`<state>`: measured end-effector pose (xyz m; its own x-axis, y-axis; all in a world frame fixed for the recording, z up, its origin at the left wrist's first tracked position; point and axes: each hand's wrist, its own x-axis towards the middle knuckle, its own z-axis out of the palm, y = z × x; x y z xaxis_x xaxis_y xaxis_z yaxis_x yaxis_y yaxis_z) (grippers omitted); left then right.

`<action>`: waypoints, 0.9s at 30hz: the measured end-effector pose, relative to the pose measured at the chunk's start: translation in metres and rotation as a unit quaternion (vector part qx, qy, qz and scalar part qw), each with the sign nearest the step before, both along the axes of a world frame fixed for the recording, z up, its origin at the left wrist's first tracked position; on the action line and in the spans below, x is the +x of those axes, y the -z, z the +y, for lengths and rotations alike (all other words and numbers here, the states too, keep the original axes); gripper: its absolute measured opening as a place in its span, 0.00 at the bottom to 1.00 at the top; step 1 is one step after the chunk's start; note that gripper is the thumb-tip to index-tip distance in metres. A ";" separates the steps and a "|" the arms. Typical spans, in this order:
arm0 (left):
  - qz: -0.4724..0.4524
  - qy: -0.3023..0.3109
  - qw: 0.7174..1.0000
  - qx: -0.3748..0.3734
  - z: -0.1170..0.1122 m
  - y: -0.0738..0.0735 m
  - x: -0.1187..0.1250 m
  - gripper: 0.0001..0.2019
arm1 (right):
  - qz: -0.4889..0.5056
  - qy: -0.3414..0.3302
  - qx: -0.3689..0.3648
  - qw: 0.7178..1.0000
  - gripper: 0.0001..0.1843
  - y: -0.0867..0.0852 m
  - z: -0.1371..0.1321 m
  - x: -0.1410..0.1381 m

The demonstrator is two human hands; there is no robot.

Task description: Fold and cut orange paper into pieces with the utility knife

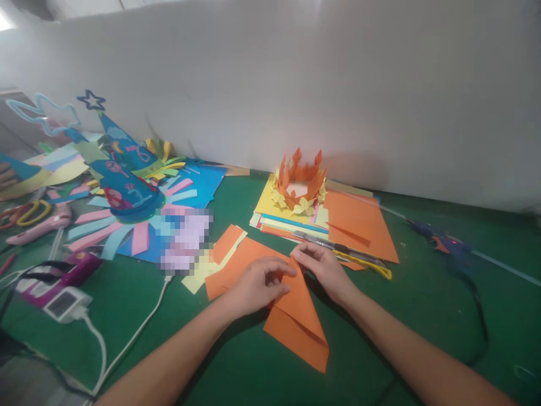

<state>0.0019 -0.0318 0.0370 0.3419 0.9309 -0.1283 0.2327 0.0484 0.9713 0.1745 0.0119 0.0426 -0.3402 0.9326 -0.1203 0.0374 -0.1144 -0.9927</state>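
While the left hand [257,285] is lying half curled on the orange sheet [296,316], fingertips bearing down near its upper edge, the right hand [323,268] is pinching the sheet's top corner between thumb and forefinger. Whether the left is gripping or only pressing is not showing clearly. Both hands are meeting at the centre of the frame on the green desk [422,287], with the sheet lying flat beneath them.

This is looking like a fold being set. Doing it well is probably calling for edges kept lined up under the pinching hand while the other is pressing firmly along the crease, so the layers are not slipping.

The sheet is lying doubled into a long wedge. Its long axis is running from centre left down to lower right, and its pointed end is aiming toward the bottom of the frame, right of centre.

Just above the right hand a yellow-handled knife [359,260] is lying across a loose orange page [363,223], beside a stack of coloured paper [287,217] carrying an orange paper crown [300,183]. Farther off, blue paper cones [127,180] are standing at upper left and a blue glue gun [443,245] is resting at right.
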 end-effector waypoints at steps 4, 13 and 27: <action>0.007 0.007 1.000 0.015 0.000 -0.002 0.000 0.12 | -0.011 0.008 0.016 1.000 0.14 0.001 -0.001 -0.001; 0.134 -0.086 0.983 0.097 0.010 -0.002 -0.017 0.13 | -0.131 -0.012 0.194 0.972 0.22 0.017 -0.003 -0.001; 0.229 -0.111 0.949 0.187 0.016 0.007 -0.022 0.03 | -0.266 -0.181 0.453 0.832 0.14 0.010 -0.006 0.001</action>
